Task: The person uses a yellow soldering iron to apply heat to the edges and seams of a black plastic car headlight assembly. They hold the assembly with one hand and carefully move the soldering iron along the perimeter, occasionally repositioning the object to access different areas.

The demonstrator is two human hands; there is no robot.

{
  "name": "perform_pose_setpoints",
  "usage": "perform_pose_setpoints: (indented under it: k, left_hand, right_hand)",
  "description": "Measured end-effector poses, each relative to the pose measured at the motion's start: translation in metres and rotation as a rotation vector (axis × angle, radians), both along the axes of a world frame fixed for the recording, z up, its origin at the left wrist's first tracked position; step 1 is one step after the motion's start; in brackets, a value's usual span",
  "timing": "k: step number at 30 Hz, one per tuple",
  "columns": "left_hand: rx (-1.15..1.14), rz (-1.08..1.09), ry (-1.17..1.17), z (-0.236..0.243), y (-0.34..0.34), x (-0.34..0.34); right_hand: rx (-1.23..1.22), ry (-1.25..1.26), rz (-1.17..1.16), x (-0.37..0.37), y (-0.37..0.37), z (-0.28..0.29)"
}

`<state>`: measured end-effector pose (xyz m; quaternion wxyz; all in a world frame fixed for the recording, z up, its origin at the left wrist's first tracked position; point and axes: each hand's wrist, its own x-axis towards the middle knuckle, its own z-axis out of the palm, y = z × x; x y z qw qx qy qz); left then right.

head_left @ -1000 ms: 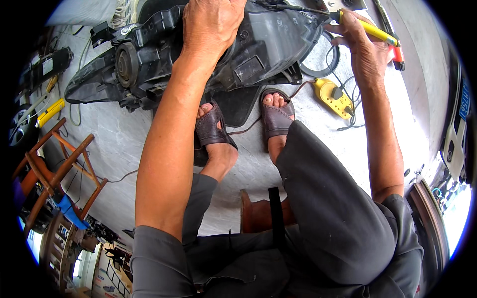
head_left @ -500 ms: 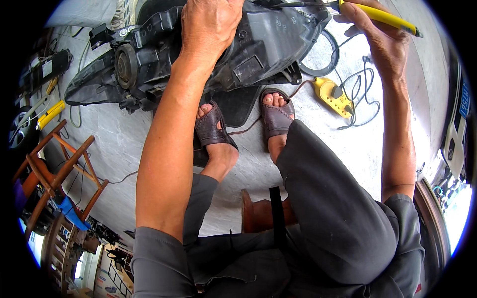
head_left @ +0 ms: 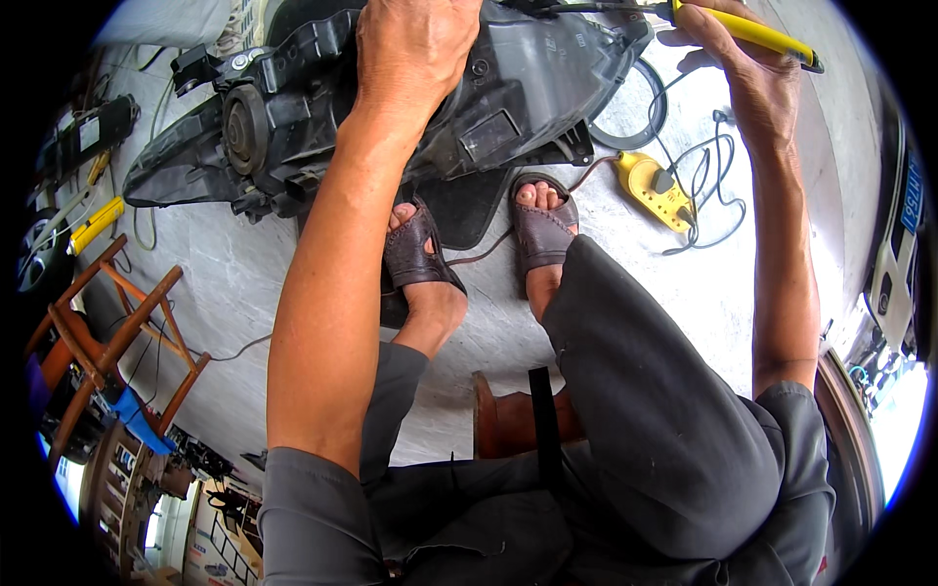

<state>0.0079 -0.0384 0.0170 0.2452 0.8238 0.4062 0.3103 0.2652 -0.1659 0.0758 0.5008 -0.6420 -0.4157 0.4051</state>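
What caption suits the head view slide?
Left hand over a black plastic housing, right hand gripping a yellow-handled tool; yellow power strip nearby.

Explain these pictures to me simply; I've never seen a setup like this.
There is no machine here: a person works with two bare hands, so each grip is simply a hand. The view comes from a wide camera worn on the head, looking down; its lens bends straight edges near the rim.

The left grip is over a large black plastic housing, perhaps a vehicle lamp unit. Its fingers run out at the top edge, so I can't tell what they hold. The right grip holds a yellow-handled tool whose dark shaft reaches over the housing.

On the pale floor lie a black ring and a yellow power strip with cables. The person's sandalled feet are just below the housing.
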Motion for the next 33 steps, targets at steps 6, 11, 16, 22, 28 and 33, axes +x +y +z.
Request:
perform_pose_setpoints:
  k: [6,11,16,22,28,33]
  left_hand:
    - [-0.004,-0.02,0.001,0.002,0.0,-0.001]
    - [0.024,-0.022,-0.024,0.0,0.001,0.0]
    - [0.054,0.006,0.024,-0.004,0.001,0.0]
    - [0.045,0.012,0.004,-0.003,0.001,-0.001]
    - [0.028,0.013,0.038,0.0,0.0,-0.002]
    - [-0.265,-0.154,0.006,0.032,0.005,-0.003]
  right_hand:
    - [-0.01,-0.067,-0.002,-0.002,0.004,0.007]
    - [0.037,-0.119,0.009,-0.004,0.005,0.012]
    - [0.14,-0.414,0.089,-0.017,0.003,0.031]
    - [0.159,-0.354,0.073,-0.025,0.002,0.034]
    - [0.129,-0.378,0.061,-0.02,0.002,0.032]
    - [0.091,-0.581,0.011,0.033,-0.032,0.046]
